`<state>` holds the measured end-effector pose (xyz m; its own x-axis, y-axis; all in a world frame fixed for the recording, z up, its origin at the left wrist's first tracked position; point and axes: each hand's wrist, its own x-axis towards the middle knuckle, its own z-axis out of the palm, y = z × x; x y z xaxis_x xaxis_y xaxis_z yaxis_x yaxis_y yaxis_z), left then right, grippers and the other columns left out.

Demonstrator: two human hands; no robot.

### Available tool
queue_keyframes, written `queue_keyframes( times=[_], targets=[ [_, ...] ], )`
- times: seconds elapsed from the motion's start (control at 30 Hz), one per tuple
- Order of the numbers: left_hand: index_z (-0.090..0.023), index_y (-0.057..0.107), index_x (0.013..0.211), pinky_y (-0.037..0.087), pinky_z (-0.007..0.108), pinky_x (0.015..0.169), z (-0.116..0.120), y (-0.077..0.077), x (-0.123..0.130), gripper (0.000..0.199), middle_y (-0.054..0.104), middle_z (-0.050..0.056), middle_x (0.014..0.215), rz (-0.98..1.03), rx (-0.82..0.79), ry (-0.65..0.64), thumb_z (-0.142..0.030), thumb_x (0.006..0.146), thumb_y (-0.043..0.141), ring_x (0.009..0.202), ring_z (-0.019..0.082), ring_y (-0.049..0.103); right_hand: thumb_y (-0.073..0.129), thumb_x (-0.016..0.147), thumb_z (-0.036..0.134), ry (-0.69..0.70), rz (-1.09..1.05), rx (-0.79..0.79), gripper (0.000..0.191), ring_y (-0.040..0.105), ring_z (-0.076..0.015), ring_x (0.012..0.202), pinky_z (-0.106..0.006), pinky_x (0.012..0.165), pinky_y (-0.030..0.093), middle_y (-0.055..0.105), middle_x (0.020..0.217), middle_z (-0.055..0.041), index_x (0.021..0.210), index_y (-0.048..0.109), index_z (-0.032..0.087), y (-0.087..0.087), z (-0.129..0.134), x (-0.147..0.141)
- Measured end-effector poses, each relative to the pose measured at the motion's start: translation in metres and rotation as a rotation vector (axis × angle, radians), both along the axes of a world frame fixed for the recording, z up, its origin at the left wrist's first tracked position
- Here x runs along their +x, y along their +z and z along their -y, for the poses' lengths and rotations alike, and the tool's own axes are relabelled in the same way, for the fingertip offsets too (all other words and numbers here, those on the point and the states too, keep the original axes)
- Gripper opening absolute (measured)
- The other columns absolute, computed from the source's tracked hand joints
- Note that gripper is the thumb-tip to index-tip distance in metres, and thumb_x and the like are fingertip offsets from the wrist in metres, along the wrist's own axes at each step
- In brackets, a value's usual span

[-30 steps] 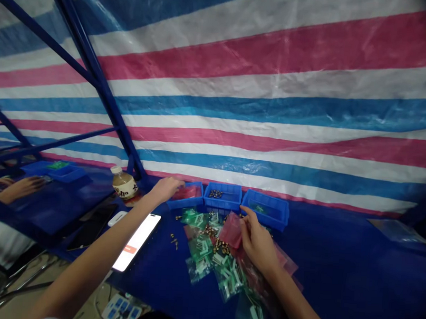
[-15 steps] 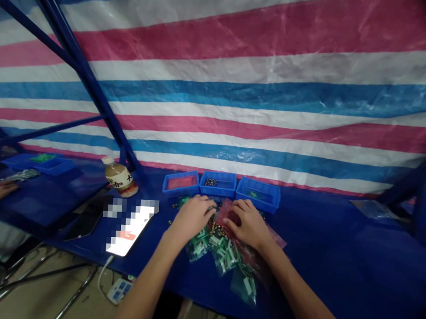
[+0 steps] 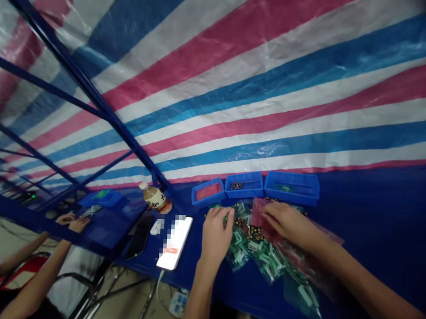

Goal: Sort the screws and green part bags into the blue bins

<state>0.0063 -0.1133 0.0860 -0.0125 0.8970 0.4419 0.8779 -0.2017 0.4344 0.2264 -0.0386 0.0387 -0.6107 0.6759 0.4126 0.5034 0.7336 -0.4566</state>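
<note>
- One pink bag (image 3: 258,211) is with my right grip (image 3: 284,223), right of centre in the lower half of the frame; thumb and fingers look closed together on its right-hand edge, though its mouth is too blurred to read
- My left grip (image 3: 216,233) sits across from it, near the middle of the frame, fingers curled downward at the edge of the heap; I cannot tell whether anything is pinched in it
- Between and below both lie brass-coloured bits (image 3: 255,234) and green bags (image 3: 240,250) on the blue counter (image 3: 371,201)
- The pink bag looks thin and limp, so I judge it could slip or fold over if held by that one edge alone
- Loose bits could scatter or vanish under the bags if my low right forearm drags across the heap
- Behind the heap stand the left tray (image 3: 211,201), middle tray (image 3: 245,194) and right tray (image 3: 293,198); a careless reach could knock their rims and mix their contents
- Left of my left grip, the phone (image 3: 176,248) has a cable (image 3: 159,287) hanging off the near edge, which a swinging elbow could snag
</note>
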Motion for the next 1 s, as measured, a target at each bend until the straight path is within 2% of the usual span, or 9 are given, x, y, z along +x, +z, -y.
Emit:
queue_keyframes(
  times=[0.1, 0.23, 0.37, 0.53, 0.63, 0.73, 0.83, 0.93, 1.0],
  targets=[
    [-0.023, 0.069, 0.102, 0.045, 0.036, 0.088, 0.001, -0.002, 0.010, 0.026, 0.071, 0.005, 0.102, 0.002, -0.004, -0.053, -0.030, 0.098, 0.045, 0.098, 0.021, 0.059, 0.046, 0.086, 0.013, 0.038, -0.035, 0.023, 0.026, 0.060, -0.0249, 0.103, -0.042, 0.091, 0.046, 0.070, 0.102, -0.0090, 0.098, 0.068, 0.020, 0.002, -0.002, 0.006],
    [-0.023, 0.069, 0.101, 0.044, 0.037, 0.090, 0.005, -0.003, 0.022, 0.024, 0.071, 0.005, 0.101, 0.017, 0.030, -0.082, -0.029, 0.098, 0.046, 0.099, 0.022, 0.059, 0.049, 0.066, 0.001, 0.119, 0.029, 0.079, 0.052, 0.043, -0.0281, 0.132, -0.051, 0.106, 0.037, 0.064, 0.128, -0.0057, 0.107, 0.070, 0.025, -0.001, -0.007, 0.017],
    [-0.024, 0.069, 0.101, 0.044, 0.037, 0.088, 0.009, -0.009, 0.028, 0.024, 0.071, 0.005, 0.099, 0.010, 0.016, -0.143, -0.032, 0.097, 0.047, 0.097, 0.023, 0.059, 0.049, 0.070, 0.000, 0.083, 0.096, 0.114, 0.044, 0.038, -0.0310, 0.136, -0.056, 0.104, 0.037, 0.057, 0.137, -0.0072, 0.099, 0.072, 0.024, -0.008, -0.012, 0.019],
    [-0.025, 0.070, 0.102, 0.044, 0.037, 0.089, 0.011, -0.012, 0.025, 0.025, 0.071, 0.006, 0.101, 0.020, 0.040, -0.146, -0.032, 0.097, 0.046, 0.098, 0.023, 0.060, 0.050, 0.085, 0.011, 0.069, -0.044, 0.102, 0.026, 0.051, -0.0267, 0.123, -0.047, 0.102, 0.041, 0.070, 0.111, -0.0080, 0.091, 0.072, 0.023, -0.004, -0.015, 0.013],
    [-0.025, 0.070, 0.101, 0.046, 0.035, 0.086, 0.012, -0.013, 0.020, 0.025, 0.071, 0.005, 0.102, 0.084, 0.043, -0.096, -0.033, 0.096, 0.048, 0.097, 0.022, 0.061, 0.049, 0.091, 0.019, -0.038, -0.199, 0.016, 0.021, 0.062, -0.0235, 0.103, -0.041, 0.092, 0.047, 0.071, 0.100, -0.0062, 0.095, 0.069, 0.022, 0.002, -0.010, 0.009],
    [-0.025, 0.070, 0.105, 0.048, 0.029, 0.071, 0.013, -0.016, 0.017, 0.025, 0.070, 0.006, 0.103, 0.265, -0.001, -0.027, -0.038, 0.095, 0.051, 0.087, 0.019, 0.063, 0.052, 0.093, 0.032, -0.145, -0.482, -0.152, 0.017, 0.065, -0.0202, 0.087, -0.037, 0.083, 0.049, 0.071, 0.094, -0.0044, 0.098, 0.065, 0.022, 0.007, -0.005, 0.006],
    [-0.023, 0.066, 0.114, 0.048, 0.025, 0.065, 0.013, -0.018, 0.018, 0.030, 0.069, 0.007, 0.108, 0.514, -0.075, -0.042, -0.042, 0.092, 0.057, 0.087, 0.017, 0.064, 0.061, 0.087, 0.043, -0.111, -0.773, -0.404, 0.024, 0.065, -0.0179, 0.079, -0.032, 0.072, 0.051, 0.070, 0.087, -0.0044, 0.093, 0.061, 0.020, 0.010, -0.002, 0.004],
    [-0.020, 0.060, 0.121, 0.049, 0.024, 0.064, 0.012, -0.020, 0.022, 0.042, 0.067, 0.011, 0.115, 0.763, -0.171, -0.135, -0.044, 0.087, 0.064, 0.092, 0.018, 0.065, 0.069, 0.079, 0.048, -0.013, -0.860, -0.615, 0.031, 0.061, -0.0147, 0.067, -0.028, 0.059, 0.048, 0.069, 0.081, -0.0024, 0.088, 0.059, 0.020, 0.012, 0.000, 0.003],
    [-0.018, 0.058, 0.124, 0.049, 0.023, 0.059, 0.010, -0.022, 0.025, 0.051, 0.068, 0.011, 0.109, 0.907, -0.243, -0.188, -0.046, 0.083, 0.068, 0.082, 0.017, 0.065, 0.072, 0.076, 0.047, 0.053, -0.841, -0.703, 0.031, 0.058, -0.0125, 0.062, -0.026, 0.055, 0.045, 0.068, 0.077, -0.0003, 0.087, 0.060, 0.020, 0.013, 0.003, 0.002]
  ],
)
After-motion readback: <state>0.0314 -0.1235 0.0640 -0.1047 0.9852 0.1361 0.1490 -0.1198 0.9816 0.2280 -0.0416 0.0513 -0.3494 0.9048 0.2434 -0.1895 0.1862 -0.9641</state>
